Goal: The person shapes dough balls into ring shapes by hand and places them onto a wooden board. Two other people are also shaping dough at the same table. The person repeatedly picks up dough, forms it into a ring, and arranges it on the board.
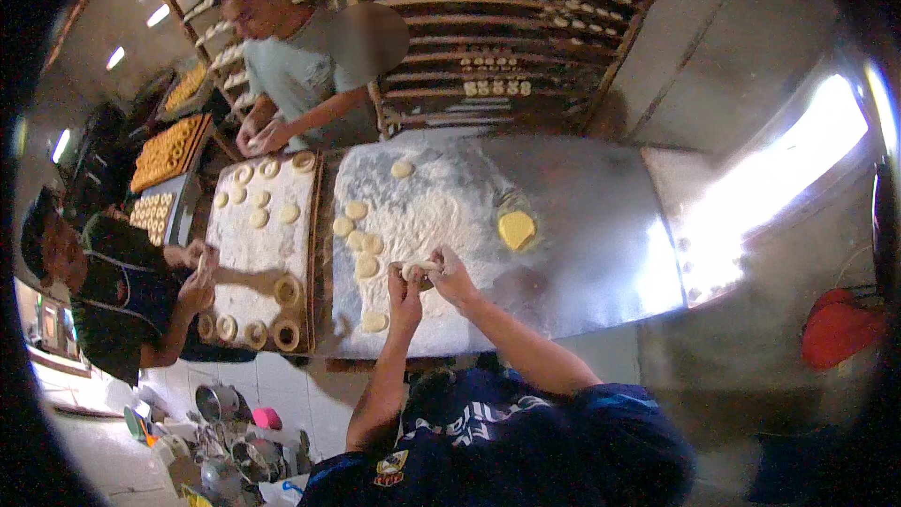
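My left hand (404, 295) and my right hand (453, 282) are both closed on a piece of pale dough (419, 268), one at each end. It hangs over the floured work table and looks like a ring or a bent strip; my fingers cover part of it. To the left of my hands lie several flattened dough balls (367, 267), and one more dough ball (402, 170) sits at the far side. Loose flour (436, 221) is spread beyond my hands. Farther right rests a yellow lump (516, 230), its material unclear.
Left of the table, a floured board (253, 253) carries dough rings (286, 291) and rounds. One person (310, 75) works across from it, another (122, 272) at its left. Racks of trays (488, 38) stand behind. Metal pots (218, 403) are at lower left. Bare metal tabletop (601, 253) extends right.
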Demonstrator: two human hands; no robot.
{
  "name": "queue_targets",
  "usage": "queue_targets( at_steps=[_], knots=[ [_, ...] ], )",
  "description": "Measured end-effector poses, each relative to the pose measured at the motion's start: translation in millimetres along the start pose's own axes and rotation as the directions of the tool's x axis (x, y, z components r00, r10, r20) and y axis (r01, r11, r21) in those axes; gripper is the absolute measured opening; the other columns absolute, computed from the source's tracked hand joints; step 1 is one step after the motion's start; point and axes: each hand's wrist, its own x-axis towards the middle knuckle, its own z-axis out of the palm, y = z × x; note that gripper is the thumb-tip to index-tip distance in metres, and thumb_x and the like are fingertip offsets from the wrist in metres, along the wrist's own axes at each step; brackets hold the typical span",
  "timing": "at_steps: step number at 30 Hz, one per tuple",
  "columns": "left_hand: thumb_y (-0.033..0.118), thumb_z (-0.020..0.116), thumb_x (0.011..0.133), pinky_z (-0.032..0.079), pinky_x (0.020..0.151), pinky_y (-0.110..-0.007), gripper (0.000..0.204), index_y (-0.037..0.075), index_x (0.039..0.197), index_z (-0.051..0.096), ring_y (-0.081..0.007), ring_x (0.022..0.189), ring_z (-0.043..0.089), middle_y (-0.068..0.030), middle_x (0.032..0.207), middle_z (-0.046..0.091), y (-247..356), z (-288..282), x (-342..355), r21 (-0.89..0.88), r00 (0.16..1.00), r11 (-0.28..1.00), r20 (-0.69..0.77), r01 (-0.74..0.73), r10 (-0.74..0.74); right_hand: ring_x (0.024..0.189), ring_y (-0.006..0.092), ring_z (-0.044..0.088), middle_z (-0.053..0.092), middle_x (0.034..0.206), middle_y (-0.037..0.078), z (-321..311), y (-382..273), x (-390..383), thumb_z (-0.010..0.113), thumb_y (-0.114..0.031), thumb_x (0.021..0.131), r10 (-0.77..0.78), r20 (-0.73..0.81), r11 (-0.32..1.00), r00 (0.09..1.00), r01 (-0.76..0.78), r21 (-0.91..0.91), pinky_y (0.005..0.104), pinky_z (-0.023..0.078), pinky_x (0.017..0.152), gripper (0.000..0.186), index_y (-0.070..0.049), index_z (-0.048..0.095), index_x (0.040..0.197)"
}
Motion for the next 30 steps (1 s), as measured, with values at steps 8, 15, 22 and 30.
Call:
queue_targets(
  at_steps=[8, 15, 22, 30],
  knots=[
    [0.038, 0.058, 0.104, 0.052, 0.082, -0.033, 0.042, 0.011, 0.136, 0.053, -0.0221, 0.092, 0.067, -0.0104, 0.095, 0.067, 12.8, 56.6, -11.7, -0.595, 0.983, 0.789, 0.174, 0.152, -0.058, 0.065, 0.0164, 0.061, 0.062, 0.080, 0.004, -58.8, -31.6, 2.4, 0.057, -0.046, 0.106, 0.303, 0.291, 0.711, 0.907, -0.419, 0.566, 0.0342, 0.048, 0.059, 0.035, -0.012, 0.063, 0.099],
    [0.049, 0.050, 0.108, 0.048, 0.058, -0.043, 0.043, 0.009, 0.102, 0.065, -0.0197, 0.067, 0.065, -0.0071, 0.074, 0.063, -4.2, 53.7, 24.0, 0.820, 0.930, 0.521, 0.036, -0.237, 0.366, 0.063, 0.0189, 0.065, 0.068, 0.082, 0.005, -45.8, -20.7, -17.2, 0.059, -0.064, 0.102, 0.280, 0.367, 0.762, 0.887, -0.438, 0.477, 0.0364, 0.056, 0.059, 0.059, -0.005, 0.066, 0.108],
    [0.058, 0.047, 0.108, 0.043, 0.056, -0.044, 0.055, 0.006, 0.100, 0.062, -0.0280, 0.058, 0.055, -0.0145, 0.068, 0.060, -10.9, 33.3, 7.3, 0.666, 0.878, 0.688, -0.104, -0.288, 0.467, 0.064, 0.0137, 0.063, 0.066, 0.079, 0.003, -26.8, -17.3, -20.4, 0.065, -0.060, 0.101, 0.300, 0.359, 0.793, 0.884, -0.440, 0.421, 0.0318, 0.050, 0.055, 0.053, -0.007, 0.068, 0.101],
    [0.053, 0.046, 0.107, 0.051, 0.058, -0.057, 0.052, 0.003, 0.111, 0.059, -0.0372, 0.067, 0.068, -0.0148, 0.074, 0.066, 3.3, -26.5, 1.9, 0.596, 0.983, 0.800, -0.177, 0.071, 0.045, 0.066, 0.0111, 0.061, 0.066, 0.081, 0.001, 31.7, -24.7, -30.0, 0.064, -0.048, 0.106, 0.253, 0.229, 0.842, 0.940, -0.331, 0.426, 0.0318, 0.050, 0.052, 0.044, -0.006, 0.069, 0.095]
  ],
)
